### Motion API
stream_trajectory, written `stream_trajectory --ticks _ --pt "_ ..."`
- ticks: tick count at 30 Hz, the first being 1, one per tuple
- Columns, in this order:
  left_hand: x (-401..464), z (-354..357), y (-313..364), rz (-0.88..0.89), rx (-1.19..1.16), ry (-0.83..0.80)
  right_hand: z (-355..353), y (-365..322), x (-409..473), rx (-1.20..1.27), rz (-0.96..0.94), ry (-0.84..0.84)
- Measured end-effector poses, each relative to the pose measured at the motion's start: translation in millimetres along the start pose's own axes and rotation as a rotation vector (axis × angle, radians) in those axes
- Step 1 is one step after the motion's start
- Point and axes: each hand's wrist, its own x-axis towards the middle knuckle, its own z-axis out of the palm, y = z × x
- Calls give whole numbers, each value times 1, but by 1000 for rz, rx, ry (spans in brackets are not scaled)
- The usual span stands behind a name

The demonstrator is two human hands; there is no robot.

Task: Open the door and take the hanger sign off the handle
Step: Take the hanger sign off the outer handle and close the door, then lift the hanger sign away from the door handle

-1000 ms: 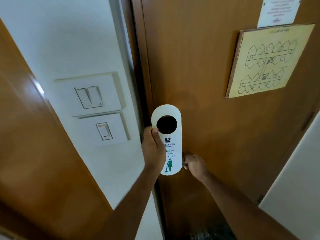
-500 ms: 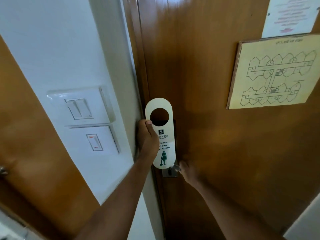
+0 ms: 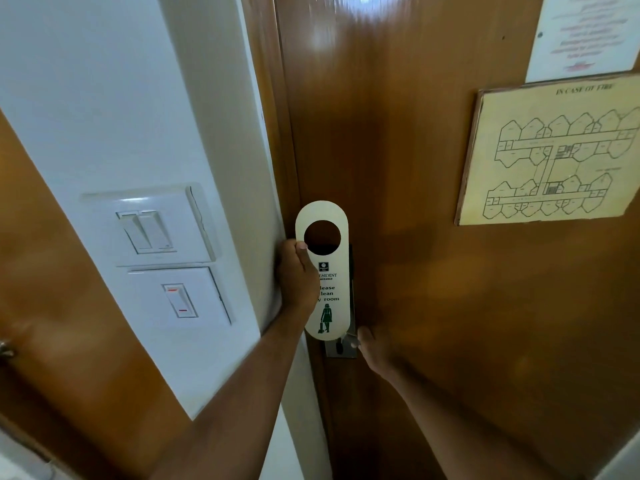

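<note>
Holding hanger sign clamped in left hand, frame centre, already off handle; right hand now curled on door handle, camera closer; door looks shut.

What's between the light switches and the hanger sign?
In the head view, the white wall corner and the left hand, which grips the hanger sign, lie right of the switches.

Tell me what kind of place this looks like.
Most likely a hotel room, seen from inside at its door. The left hand holds a "please clean my room" hanger sign, and a fire plan headed "In case of fire" is fixed to the door, below a printed notice.
</note>
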Motion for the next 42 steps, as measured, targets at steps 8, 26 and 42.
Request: stream_trajectory --ticks 8,26,42 --pt "3 9 -7 12 -4 3 -3 -2 12 -70 11 46" --pt "-1 13 -10 3 -27 -8 -12 -6 13 -328 -127 65" --pt "-20 -1 24 -188 -277 -5 -40 -4 -36 379 -89 329"
